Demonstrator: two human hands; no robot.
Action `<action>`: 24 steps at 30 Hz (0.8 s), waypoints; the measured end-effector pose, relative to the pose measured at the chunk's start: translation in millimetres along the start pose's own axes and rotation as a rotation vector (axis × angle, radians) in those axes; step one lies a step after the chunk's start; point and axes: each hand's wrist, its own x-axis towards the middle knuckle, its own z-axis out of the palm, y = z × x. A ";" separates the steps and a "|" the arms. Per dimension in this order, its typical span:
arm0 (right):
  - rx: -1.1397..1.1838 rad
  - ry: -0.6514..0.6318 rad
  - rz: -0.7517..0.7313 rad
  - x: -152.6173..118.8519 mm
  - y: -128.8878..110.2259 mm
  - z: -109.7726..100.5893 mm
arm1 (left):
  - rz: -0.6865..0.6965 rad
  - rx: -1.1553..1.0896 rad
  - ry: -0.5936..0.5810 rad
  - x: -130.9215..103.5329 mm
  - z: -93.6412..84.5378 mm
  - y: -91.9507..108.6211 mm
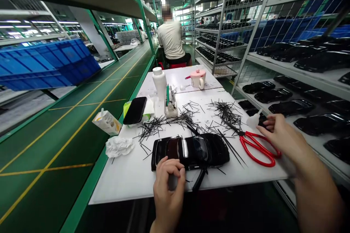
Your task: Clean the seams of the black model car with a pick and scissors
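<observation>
A glossy black model car (191,151) lies lengthwise near the table's front edge, with thin black strips sticking out at both sides. My left hand (169,184) is at its near side, fingers curled and thumb meeting forefinger in a pinch; whatever lies between the tips is hidden. On the right, my right hand (276,129) is beside a small white squeeze bottle (253,120) with a thin nozzle. Its fingers are bent, with a gap between thumb and forefinger. Below that hand lie red-handled scissors (258,149), blades pointing into a pile of black strips (225,113).
Crumpled tissue (119,147), a drink carton (107,122) and a phone (135,110) line the left side. Farther back stand a white bottle (159,82) and a pink lidded cup (198,79). Racks of black car bodies (291,105) flank the right; a person (171,38) sits ahead.
</observation>
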 end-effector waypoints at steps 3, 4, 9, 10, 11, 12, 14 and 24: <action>0.005 -0.159 -0.123 -34.7 -26.1 7.9 | -0.038 0.006 0.001 -0.4 3.5 2.1; 0.013 -0.249 -0.218 -46.1 -35.8 13.8 | -0.053 0.007 0.000 -0.4 5.2 3.1; -0.038 -0.238 -0.371 -69.1 -57.0 37.2 | -0.086 -0.009 -0.030 0.5 12.5 9.9; 0.014 -0.246 -0.377 -67.2 -55.9 35.1 | -0.088 -0.011 -0.032 0.7 13.2 11.3; 0.083 -0.257 -0.384 -64.8 -54.5 30.3 | -0.091 -0.015 -0.032 0.8 13.8 12.8; 0.159 -0.253 -0.380 -62.6 -53.6 23.3 | -0.096 -0.020 -0.030 0.8 14.1 14.3; 0.308 -0.216 -0.349 -62.0 -55.6 6.0 | -0.114 -0.032 -0.029 0.7 14.7 17.3; 0.929 -0.436 -0.261 -109.3 -112.9 -11.1 | -0.322 -0.118 -0.058 1.5 17.0 29.1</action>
